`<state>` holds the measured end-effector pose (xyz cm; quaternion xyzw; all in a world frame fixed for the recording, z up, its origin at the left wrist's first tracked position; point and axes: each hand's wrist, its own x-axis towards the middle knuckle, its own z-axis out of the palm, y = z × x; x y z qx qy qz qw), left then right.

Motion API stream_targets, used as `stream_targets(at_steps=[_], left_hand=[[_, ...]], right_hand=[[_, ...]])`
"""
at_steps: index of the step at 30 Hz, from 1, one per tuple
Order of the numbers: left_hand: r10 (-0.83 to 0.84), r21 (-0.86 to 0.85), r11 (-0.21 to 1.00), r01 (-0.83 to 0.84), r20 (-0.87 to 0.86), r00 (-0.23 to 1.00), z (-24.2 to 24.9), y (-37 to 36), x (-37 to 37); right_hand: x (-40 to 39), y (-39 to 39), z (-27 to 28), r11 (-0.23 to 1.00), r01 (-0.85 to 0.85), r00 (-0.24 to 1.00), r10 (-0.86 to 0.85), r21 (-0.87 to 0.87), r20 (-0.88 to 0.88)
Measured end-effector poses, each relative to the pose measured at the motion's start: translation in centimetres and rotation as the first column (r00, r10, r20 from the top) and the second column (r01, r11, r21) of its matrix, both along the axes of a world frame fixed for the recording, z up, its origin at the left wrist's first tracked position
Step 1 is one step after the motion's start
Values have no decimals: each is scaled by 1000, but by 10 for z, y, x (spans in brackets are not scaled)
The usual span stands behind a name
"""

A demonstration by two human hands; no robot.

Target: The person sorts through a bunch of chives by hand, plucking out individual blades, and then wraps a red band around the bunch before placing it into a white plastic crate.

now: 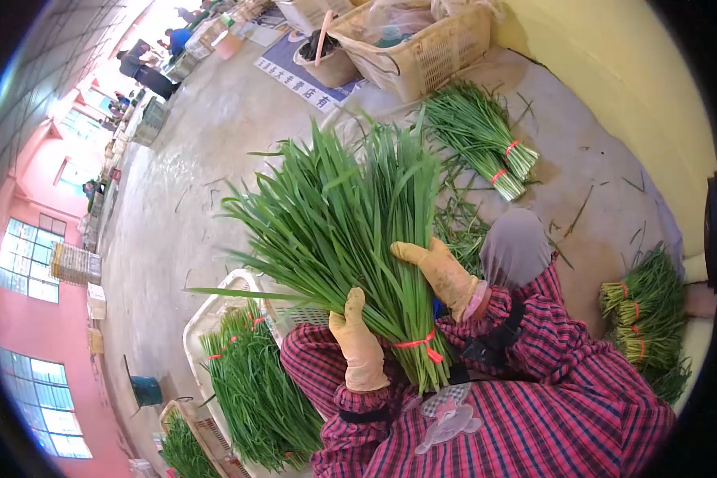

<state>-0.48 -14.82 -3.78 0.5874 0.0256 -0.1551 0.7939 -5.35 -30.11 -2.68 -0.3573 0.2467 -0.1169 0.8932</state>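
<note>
A large bunch of Chinese chives (338, 215) fans out in front of my lap, its cut ends toward me. A red tie (422, 345) circles it near the base. My left hand (357, 344), in a pale yellow glove, grips the bunch from the left with the thumb up on the leaves. On the other side my right hand (444, 275), gloved alike, clasps it higher up, the thumb lying across the leaves. The other fingers of both hands are largely hidden behind the chives.
Left of my knees, a white plastic crate (197, 342) holds tied chives (259, 390). More tied bundles (486, 135) lie on the floor ahead, others (645, 307) at the right. A large basket (446, 60) and a bucket (327, 64) stand beyond. People work far off.
</note>
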Motion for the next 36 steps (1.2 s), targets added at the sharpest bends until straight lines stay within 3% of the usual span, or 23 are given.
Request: stream_targets(at_steps=[4, 6, 7, 8, 10, 12, 14, 15, 19, 22, 27, 32, 34, 36], left_hand=[[-45, 25, 999, 46, -4, 999, 0, -3, -1], [-170, 197, 970, 142, 132, 977, 6, -9, -6], [-192, 200, 968, 154, 186, 964, 0, -9, -9], [-196, 201, 967, 158, 184, 963, 0, -9, -9], [-175, 65, 983, 171, 53, 983, 0, -4, -7], [-131, 76, 989, 127, 46, 990, -3, -2, -3], [-107, 50, 993, 107, 5, 994, -1, 0, 0], [-105, 49, 993, 105, 3, 994, -1, 1, 1], [-140, 8, 990, 141, -59, 988, -2, 7, 4], [-160, 12, 987, 160, -32, 987, -4, 9, 5], [-118, -78, 991, 113, -65, 991, -7, 8, 5], [-184, 21, 983, 185, -39, 982, 1, 2, 10], [-169, 26, 985, 171, -49, 984, -5, 3, 14], [-192, 33, 981, 193, -35, 981, -7, 4, 16]], right_hand=[[-2, -3, -5, 997, -75, 996, 73, 21, 60], [1, 0, -2, 980, 13, 985, 22, -199, 172], [3, 2, -10, 934, 21, 990, 29, -356, 136], [4, 2, -10, 934, 24, 991, 25, -355, 134], [4, 3, -11, 951, 90, 992, -61, -295, 108], [5, -5, -13, 973, 63, 996, -46, -222, 79], [4, -10, -15, 991, 57, 996, -65, -125, -63], [4, -9, -18, 995, 64, 997, -67, -81, -35], [4, -9, -28, 995, 73, 996, -70, -69, 49], [4, -10, -33, 978, 73, 996, -61, -198, 63], [-1, -7, -26, 994, 73, 995, -67, -76, 71], [7, -11, -43, 979, 119, 993, -112, -164, 48], [8, -12, -32, 997, 82, 996, -83, -3, -26], [7, -14, -29, 997, 54, 998, -52, 51, -31]])
